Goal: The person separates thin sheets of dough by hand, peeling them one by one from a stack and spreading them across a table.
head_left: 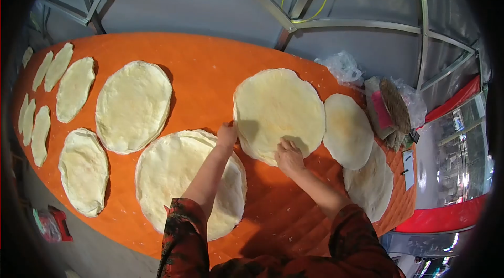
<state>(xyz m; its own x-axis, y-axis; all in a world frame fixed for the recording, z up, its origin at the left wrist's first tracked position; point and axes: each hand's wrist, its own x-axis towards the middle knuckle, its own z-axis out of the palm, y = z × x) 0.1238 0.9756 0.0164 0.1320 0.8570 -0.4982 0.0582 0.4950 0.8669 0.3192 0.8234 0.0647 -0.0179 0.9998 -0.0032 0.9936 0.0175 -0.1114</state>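
A large round flatbread sheet [278, 110] lies on the orange cloth-covered table. At its left edge, my left hand [227, 135] has its fingers closed around the rim; the fingertips are partly hidden. My right hand [289, 156] rests on the lower part of the same sheet with its fingers bent together, and whether it pinches the dough is too small to tell. Beneath my left forearm lies another big round stack [173, 178]. A further pale round [348, 131] touches the sheet's right side, overlapping one more round [370, 183] below it.
More flatbread stacks [134, 107] spread over the orange table [210, 52] to the left. Plastic bags [344, 68], a folded bundle [387, 112] and a white card [408, 169] are at the right. A metal frame [362, 23] stands behind.
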